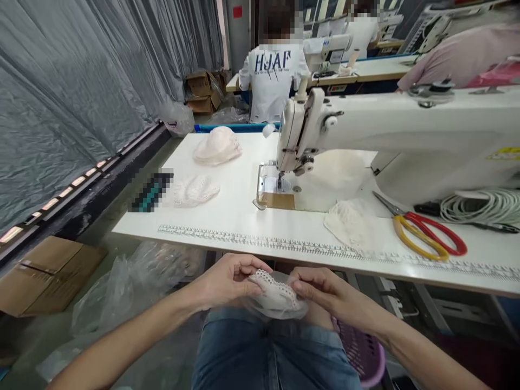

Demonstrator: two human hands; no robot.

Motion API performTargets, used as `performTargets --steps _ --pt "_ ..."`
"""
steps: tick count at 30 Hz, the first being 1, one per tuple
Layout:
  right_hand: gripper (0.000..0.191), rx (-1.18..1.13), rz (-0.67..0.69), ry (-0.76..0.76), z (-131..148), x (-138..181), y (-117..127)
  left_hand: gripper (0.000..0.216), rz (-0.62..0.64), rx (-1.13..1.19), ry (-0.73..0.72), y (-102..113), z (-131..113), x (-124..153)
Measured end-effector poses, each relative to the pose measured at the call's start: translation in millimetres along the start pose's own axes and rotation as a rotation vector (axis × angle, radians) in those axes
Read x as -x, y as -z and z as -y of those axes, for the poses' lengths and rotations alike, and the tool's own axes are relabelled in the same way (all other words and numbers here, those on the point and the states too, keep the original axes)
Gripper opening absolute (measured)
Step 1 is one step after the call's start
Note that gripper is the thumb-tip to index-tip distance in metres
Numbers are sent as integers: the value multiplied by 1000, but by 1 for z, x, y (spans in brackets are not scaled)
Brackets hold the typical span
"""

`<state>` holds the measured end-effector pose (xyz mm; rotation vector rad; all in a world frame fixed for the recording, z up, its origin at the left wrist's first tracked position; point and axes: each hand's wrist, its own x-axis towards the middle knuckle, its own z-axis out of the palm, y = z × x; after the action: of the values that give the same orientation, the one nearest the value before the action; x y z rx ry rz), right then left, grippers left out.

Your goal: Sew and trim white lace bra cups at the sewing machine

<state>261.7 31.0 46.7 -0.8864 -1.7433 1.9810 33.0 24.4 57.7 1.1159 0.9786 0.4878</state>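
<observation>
Over my lap, just below the table's front edge, I hold a white lace piece (pixel 276 295) with a scalloped, eyelet-like trim and a sheer layer around it. My left hand (pixel 233 279) pinches its left end between thumb and fingers. At the opposite end, my right hand (pixel 319 290) is closed on the trim in the same way. Beyond my hands stands a white sewing machine (pixel 349 116), its needle area left of the arm. Another white lace piece (pixel 347 222) lies on the table in front of the machine.
On the white table (pixel 239 216) are a pale rounded fabric piece (pixel 219 145), a lace piece (pixel 197 190), red-and-yellow scissors (pixel 426 230) and a coiled cord (pixel 479 206). A printed ruler (pixel 244 238) runs along the front. Below are a purple basket (pixel 377 363) and a cardboard box (pixel 49 271). People sit beyond.
</observation>
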Motion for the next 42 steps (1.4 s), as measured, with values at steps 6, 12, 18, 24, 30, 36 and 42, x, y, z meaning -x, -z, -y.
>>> performTargets --steps 6,12,18,24,30,36,42 --pt "31 -37 -26 -65 -18 8 -23 37 61 9 65 -7 21 6" --pt "30 3 -50 -129 -31 10 -23 45 83 -30 26 -8 29 12" --pt "28 93 -45 -144 -40 10 -23 74 79 -101 116 -6 38 5" --pt "30 158 -48 -164 -48 7 -23 51 -2 -65 230 -16 47 0" --pt "30 224 -35 -165 -46 1 -22 23 -45 -8 97 -17 53 0" --pt "29 123 24 -198 -40 -9 -18 33 -53 41 149 -5 52 -1" --pt "32 -64 57 -168 -41 -13 -14 37 -42 174 257 6 53 2"
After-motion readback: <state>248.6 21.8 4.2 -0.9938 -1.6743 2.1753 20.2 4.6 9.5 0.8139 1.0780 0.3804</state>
